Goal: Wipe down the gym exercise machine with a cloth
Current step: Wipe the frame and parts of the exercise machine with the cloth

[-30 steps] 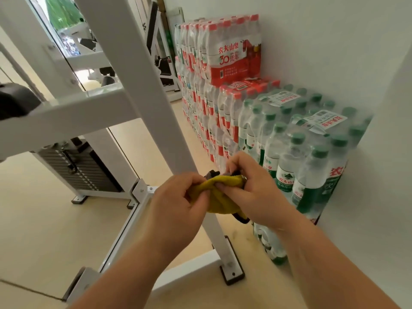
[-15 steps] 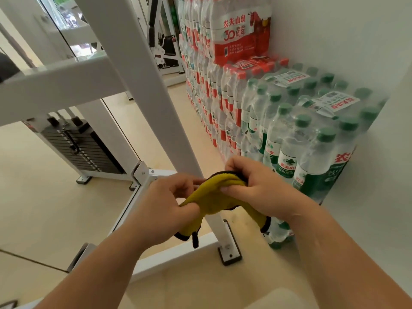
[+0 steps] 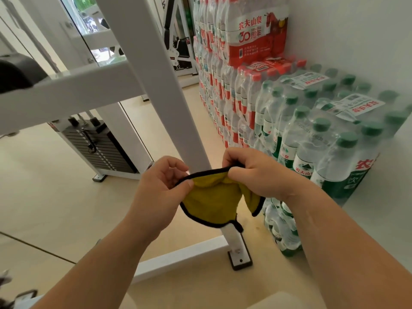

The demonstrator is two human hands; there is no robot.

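**Both hands up, pinching one hem**

The left hand (image 3: 161,188) and the right hand (image 3: 258,175) are held side by side in front of the body, backs toward the camera, with a small gap between them. Each has its fingers curled and pinches the top hem of the cloth (image 3: 211,201) between thumb and forefinger — the hem spans from one grip to the other. The bare left forearm (image 3: 100,264) comes in from the lower left and the bare right forearm (image 3: 338,246) from the lower right.
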